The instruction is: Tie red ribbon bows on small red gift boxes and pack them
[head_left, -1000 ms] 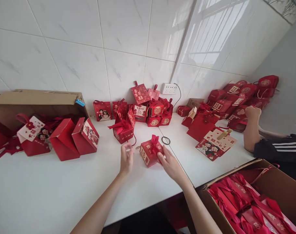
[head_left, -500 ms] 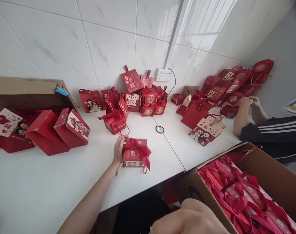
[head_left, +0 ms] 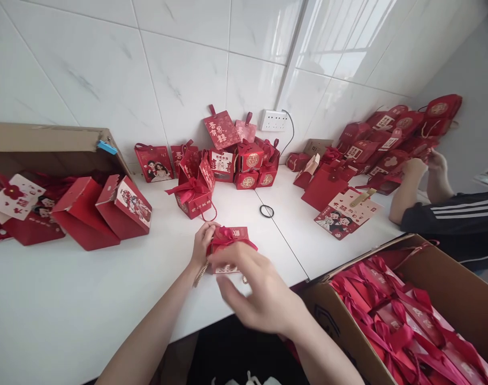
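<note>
Marbled wall tiles (head_left: 183, 69) back a white tabletop (head_left: 67, 299). Near its front edge sits the small ribboned box (head_left: 241, 232), red, its bow uppermost, likely placed there for easy reach. Curled against its left side, the left hand (head_left: 201, 246) seems to steady it; whether the fingers truly pinch it, I cannot tell. Over the front of the box comes the right hand (head_left: 256, 291), blurred, thumb spread away from the fingers; contact with the bow is unclear. A twisted cord (head_left: 199, 275) hangs at the box's left.

Just behind the box lies a black ring (head_left: 267, 211), and behind it to the left stands a taller bow-tied box (head_left: 195, 205). Right of the box, an open carton (head_left: 328, 315) holds rows of ribboned packages (head_left: 404, 321), packed tightly, perhaps to keep them upright. Farther right are a co-worker's hands (head_left: 418, 170), beside piled red boxes (head_left: 360, 149).
</note>
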Available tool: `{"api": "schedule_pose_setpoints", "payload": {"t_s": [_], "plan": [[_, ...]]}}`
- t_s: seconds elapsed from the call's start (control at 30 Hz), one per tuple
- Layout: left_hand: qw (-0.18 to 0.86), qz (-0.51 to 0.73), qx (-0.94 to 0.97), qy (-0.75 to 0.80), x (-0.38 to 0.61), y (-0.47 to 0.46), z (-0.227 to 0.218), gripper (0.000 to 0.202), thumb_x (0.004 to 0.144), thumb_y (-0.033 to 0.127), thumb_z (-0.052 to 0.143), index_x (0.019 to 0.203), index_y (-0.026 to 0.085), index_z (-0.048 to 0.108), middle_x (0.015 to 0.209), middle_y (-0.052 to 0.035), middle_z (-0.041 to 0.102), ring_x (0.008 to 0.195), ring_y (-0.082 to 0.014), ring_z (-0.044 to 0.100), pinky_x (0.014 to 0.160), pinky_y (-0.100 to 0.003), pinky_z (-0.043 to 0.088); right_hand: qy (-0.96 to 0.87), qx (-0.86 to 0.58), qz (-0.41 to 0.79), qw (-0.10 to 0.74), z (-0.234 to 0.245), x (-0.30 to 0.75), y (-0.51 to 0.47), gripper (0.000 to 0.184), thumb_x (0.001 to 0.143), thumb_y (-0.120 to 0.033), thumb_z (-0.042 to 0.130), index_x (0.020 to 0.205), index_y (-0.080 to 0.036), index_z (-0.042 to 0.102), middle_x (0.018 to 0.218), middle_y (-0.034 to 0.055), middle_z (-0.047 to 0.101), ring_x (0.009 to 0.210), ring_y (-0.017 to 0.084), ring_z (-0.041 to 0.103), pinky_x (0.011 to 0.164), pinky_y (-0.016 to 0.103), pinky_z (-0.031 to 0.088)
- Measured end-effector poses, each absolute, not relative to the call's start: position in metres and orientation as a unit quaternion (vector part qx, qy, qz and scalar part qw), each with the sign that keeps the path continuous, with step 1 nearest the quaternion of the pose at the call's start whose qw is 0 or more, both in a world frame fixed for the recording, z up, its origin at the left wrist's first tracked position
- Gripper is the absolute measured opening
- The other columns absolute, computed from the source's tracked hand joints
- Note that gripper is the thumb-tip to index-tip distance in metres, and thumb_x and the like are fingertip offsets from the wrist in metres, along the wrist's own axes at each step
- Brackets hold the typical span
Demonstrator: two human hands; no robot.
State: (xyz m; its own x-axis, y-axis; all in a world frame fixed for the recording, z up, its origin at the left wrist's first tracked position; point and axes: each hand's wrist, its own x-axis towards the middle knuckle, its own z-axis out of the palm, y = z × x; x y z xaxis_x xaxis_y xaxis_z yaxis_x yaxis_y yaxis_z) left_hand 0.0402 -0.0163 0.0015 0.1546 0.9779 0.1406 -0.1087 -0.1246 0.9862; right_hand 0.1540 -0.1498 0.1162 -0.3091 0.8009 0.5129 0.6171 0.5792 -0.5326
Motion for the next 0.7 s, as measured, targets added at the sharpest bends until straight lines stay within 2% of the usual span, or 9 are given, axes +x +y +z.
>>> {"api": "schedule_pose_setpoints", "payload": {"t_s": [0.07, 0.13, 0.2, 0.27, 0.4, 0.47, 0.6, 0.7], "plan": [[0.53, 0.509, 0.553, 0.392, 0.04, -0.017, 0.002, 0.015, 0.079, 0.031, 0.048, 0.077, 0.019, 0.054, 0.072, -0.0007, 0.057, 0.067, -0.0152, 0.053, 0.064, -0.027, 0.043, -0.806, -0.477, 0.039, 0.35, 0.091, 0.144, -0.122, 0.022, 0.089, -0.015, 0.04, 0.098, -0.016, 0.06, 0.093, 0.0095, 0.063, 0.089, 0.02, 0.055, 0.079, 0.036, 0.048], [0.534, 0.502, 0.559, 0.388, 0.039, -0.017, 0.002, 0.013, 0.079, 0.03, 0.048, 0.076, 0.018, 0.053, 0.071, -0.0003, 0.056, 0.067, -0.0144, 0.053, 0.065, -0.027, 0.043, -0.807, -0.501, -0.024, 0.312, 0.066, 0.137, -0.106, 0.025, 0.085, -0.022, 0.051, 0.105, -0.011, 0.058, 0.104, 0.0141, 0.061, 0.093, 0.025, 0.053, 0.08, 0.04, 0.047], [0.536, 0.499, 0.559, 0.388, 0.039, -0.017, 0.002, 0.014, 0.078, 0.03, 0.049, 0.073, 0.018, 0.052, 0.069, 0.0005, 0.054, 0.065, -0.0131, 0.051, 0.062, -0.026, 0.043, -0.808, -0.511, -0.063, 0.287, 0.048, 0.134, -0.101, 0.034, 0.081, -0.028, 0.056, 0.11, -0.008, 0.056, 0.103, 0.0148, 0.061, 0.091, 0.026, 0.052, 0.075, 0.04, 0.047], [0.537, 0.495, 0.56, 0.391, 0.039, -0.017, 0.002, 0.013, 0.077, 0.029, 0.048, 0.072, 0.018, 0.052, 0.069, 0.0011, 0.053, 0.063, -0.0121, 0.049, 0.06, -0.025, 0.042, -0.806, -0.512, -0.094, 0.281, 0.038, 0.135, -0.104, 0.031, 0.083, -0.026, 0.055, 0.109, -0.009, 0.056, 0.095, 0.0123, 0.062, 0.086, 0.024, 0.052, 0.07, 0.038, 0.045], [0.529, 0.489, 0.572, 0.392, 0.041, -0.017, 0.003, 0.011, 0.077, 0.027, 0.047, 0.073, 0.018, 0.052, 0.07, 0.0015, 0.053, 0.063, -0.0119, 0.05, 0.06, -0.024, 0.042, -0.791, -0.498, -0.139, 0.326, 0.032, 0.141, -0.114, 0.01, 0.086, -0.017, 0.05, 0.088, -0.015, 0.06, 0.086, 0.0063, 0.062, 0.075, 0.018, 0.05, 0.066, 0.033, 0.039], [0.519, 0.487, 0.582, 0.394, 0.043, -0.018, 0.003, 0.011, 0.078, 0.026, 0.046, 0.075, 0.019, 0.053, 0.072, 0.0011, 0.054, 0.066, -0.0125, 0.051, 0.062, -0.024, 0.043, -0.785, -0.487, -0.135, 0.358, 0.03, 0.144, -0.117, 0.011, 0.087, -0.015, 0.049, 0.079, -0.017, 0.057, 0.082, 0.0042, 0.061, 0.072, 0.016, 0.049, 0.066, 0.032, 0.038], [0.483, 0.471, 0.612, 0.412, 0.042, -0.02, 0.007, 0.013, 0.08, 0.023, 0.041, 0.081, 0.02, 0.054, 0.08, -0.0007, 0.058, 0.075, -0.0149, 0.056, 0.068, -0.027, 0.045, -0.779, -0.471, -0.086, 0.404, 0.026, 0.15, -0.126, 0.012, 0.088, -0.011, 0.046, 0.079, -0.017, 0.052, 0.077, 0.0031, 0.06, 0.072, 0.015, 0.049, 0.067, 0.03, 0.039], [0.411, 0.469, 0.66, 0.419, 0.038, -0.022, 0.017, 0.017, 0.079, 0.019, 0.04, 0.087, 0.02, 0.056, 0.091, -0.0029, 0.061, 0.086, -0.0171, 0.057, 0.076, -0.03, 0.046, -0.777, -0.453, -0.051, 0.434, 0.025, 0.156, -0.133, 0.01, 0.088, -0.009, 0.046, 0.084, -0.017, 0.049, 0.082, 0.0048, 0.061, 0.076, 0.015, 0.051, 0.067, 0.029, 0.041]]}}
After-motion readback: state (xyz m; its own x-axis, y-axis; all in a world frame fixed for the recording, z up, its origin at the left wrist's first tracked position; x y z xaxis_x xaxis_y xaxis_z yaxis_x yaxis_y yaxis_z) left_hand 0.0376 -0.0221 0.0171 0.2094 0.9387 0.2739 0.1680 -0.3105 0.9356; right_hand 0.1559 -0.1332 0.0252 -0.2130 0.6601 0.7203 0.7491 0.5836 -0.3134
